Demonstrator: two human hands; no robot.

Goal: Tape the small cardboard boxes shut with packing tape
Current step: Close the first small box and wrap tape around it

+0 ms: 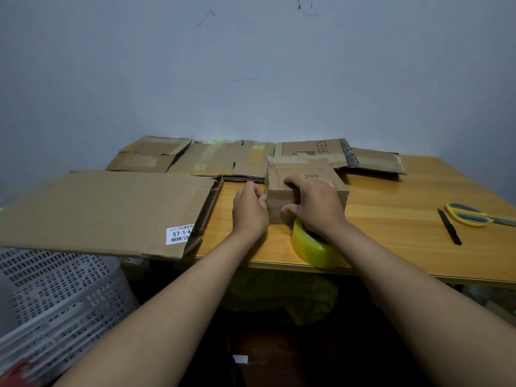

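Nearest, at the lower left and below the table (405,191) edge, stands a white perforated basket (55,289). Two bare forearms reach forward over the table's near edge.

A yellowish tape roll (315,247) sits at that near edge, on its side with the hole facing up and left; the right wrist lies over it, touching its top.

Just beyond the roll is the small box (307,191), standing on the table with its top flaps down. The right hand (315,202) grasps it: fingers (293,180) curl over the top near the front edge, and the thumb presses the front face lower down. The left hand (250,210) is at the box's left front corner, its fingers curled in with the tips against the cardboard; whether they pinch tape or only press cannot be told.

To the left, a large flattened carton (103,210) overhangs the table edge and bears a white barcode label (180,234) near its right corner. To the right, well apart from the box, lie a black pen (449,227) and, just beyond it, yellow-handled scissors (472,215).

Further back, more flattened cartons (223,157) lie side by side along the wall (251,65), some with old tape strips; the rightmost shows printed letters.
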